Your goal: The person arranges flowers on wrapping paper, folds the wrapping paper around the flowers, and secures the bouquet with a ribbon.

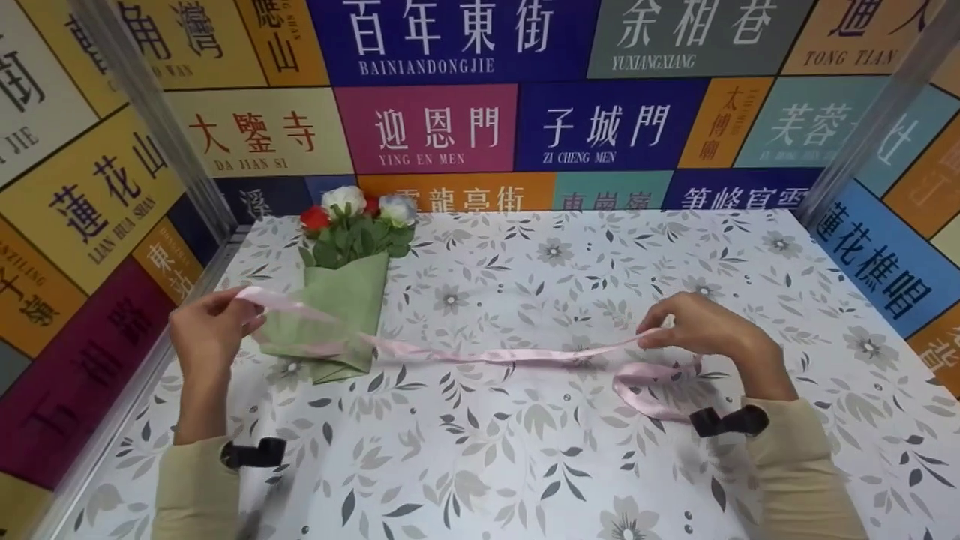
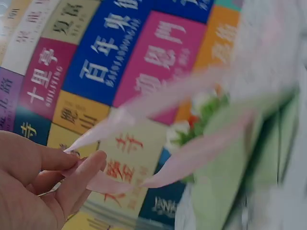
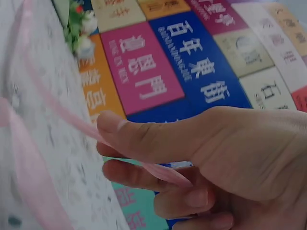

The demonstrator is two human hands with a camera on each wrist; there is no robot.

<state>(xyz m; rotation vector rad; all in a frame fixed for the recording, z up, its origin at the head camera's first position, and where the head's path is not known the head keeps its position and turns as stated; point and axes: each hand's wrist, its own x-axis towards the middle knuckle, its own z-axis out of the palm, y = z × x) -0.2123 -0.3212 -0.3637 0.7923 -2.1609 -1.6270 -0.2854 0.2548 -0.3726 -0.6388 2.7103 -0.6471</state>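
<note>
A long pink satin ribbon [image 1: 517, 354] spans the space between the two hands, sagging slightly in the middle. The left hand [image 1: 212, 330] pinches it between thumb and fingers on the left, and a loop hangs from that grip in the left wrist view. On the right, the right hand [image 1: 697, 322] pinches the ribbon between thumb and forefinger, its tail curling down near the wrist. Behind the ribbon's left part lies a bouquet of red and white roses [image 1: 358, 217] in green wrapping paper [image 1: 349, 300]. The left hand is just left of this wrapping.
A table [image 1: 465, 450] covered with leaf-and-flower patterned white cloth lies under everything. Coloured panels with Chinese lettering [image 1: 427, 127] stand along the back and sides. Each wrist wears a small black camera [image 1: 255, 453].
</note>
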